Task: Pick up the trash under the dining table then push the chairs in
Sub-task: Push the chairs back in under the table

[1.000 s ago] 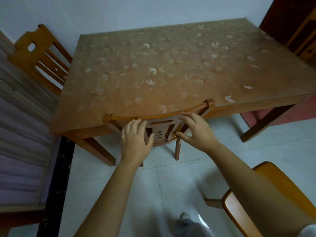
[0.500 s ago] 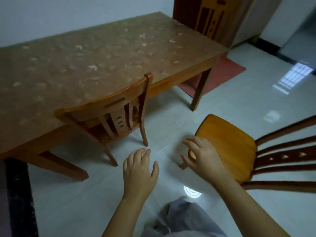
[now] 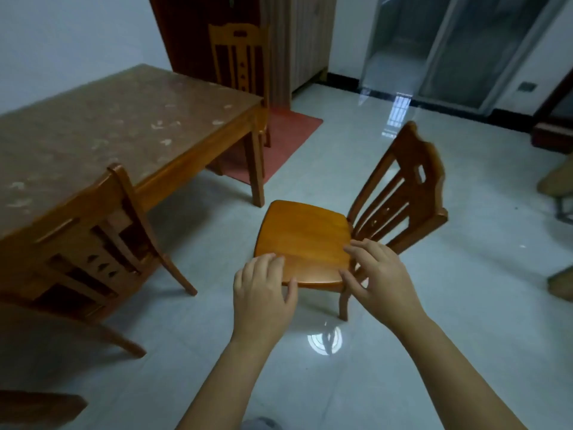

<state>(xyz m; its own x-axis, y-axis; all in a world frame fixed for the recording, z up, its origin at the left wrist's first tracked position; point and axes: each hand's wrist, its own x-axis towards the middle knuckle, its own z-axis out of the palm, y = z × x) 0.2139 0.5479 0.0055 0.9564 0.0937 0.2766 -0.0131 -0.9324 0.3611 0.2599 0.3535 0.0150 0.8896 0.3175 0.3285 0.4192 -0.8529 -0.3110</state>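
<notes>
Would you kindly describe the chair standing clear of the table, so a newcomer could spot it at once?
Find the long wooden dining table on the left. Off its near right leg, on the pale tiled floor, stands a wooden chair. Unlike the tucked-in chair along the table's side and the far-end chair, its whole seat shows.

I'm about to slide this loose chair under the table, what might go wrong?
1. The left hand and right hand are at the seat edge of the loose chair; fingers may get pinched against the table.
2. It might clip the table leg or the tucked chair.
3. Its legs may skid on the glossy floor.
</notes>
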